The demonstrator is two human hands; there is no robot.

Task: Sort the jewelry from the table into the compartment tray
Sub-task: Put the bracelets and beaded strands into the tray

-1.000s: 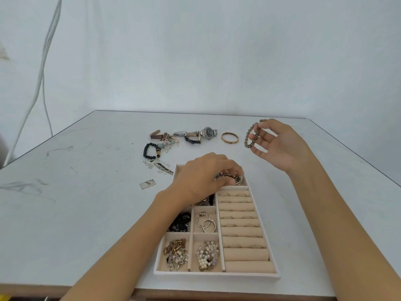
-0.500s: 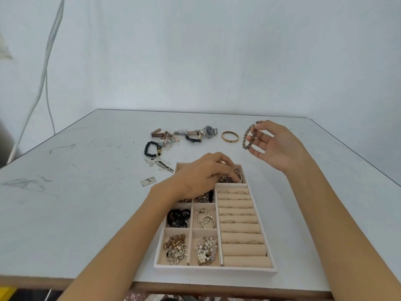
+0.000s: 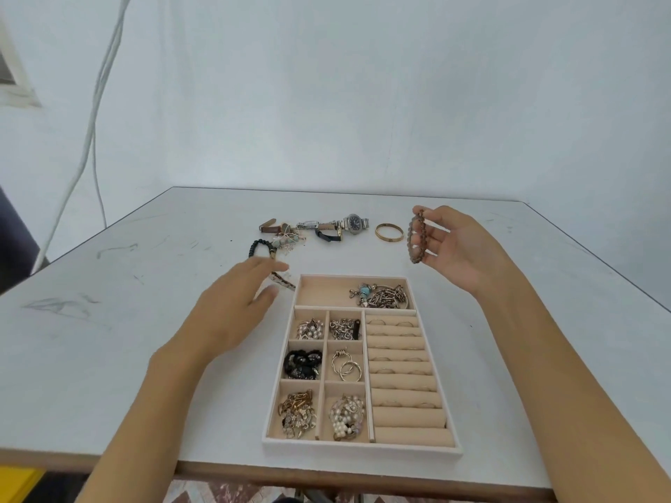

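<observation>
On the table (image 3: pixel 109 339), the compartment tray (image 3: pixel 363 447) holds chains (image 3: pixel 345 329), pearls (image 3: pixel 346 417) and hoops (image 3: pixel 346 368) in small cells, rings (image 3: pixel 394 324) in roll slots. Beyond its far right corner, the right hand (image 3: pixel 459 254) pinches a beaded bracelet (image 3: pixel 417 245) in the air; the left hand (image 3: pixel 236 306) hovers, fingers spread, holding nothing.

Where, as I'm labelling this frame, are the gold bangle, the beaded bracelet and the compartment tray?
gold bangle (image 3: pixel 388 240): head view, on its near band.
beaded bracelet (image 3: pixel 412 245): head view, on its lower beads.
compartment tray (image 3: pixel 363 446): head view, on its near rim.
</observation>
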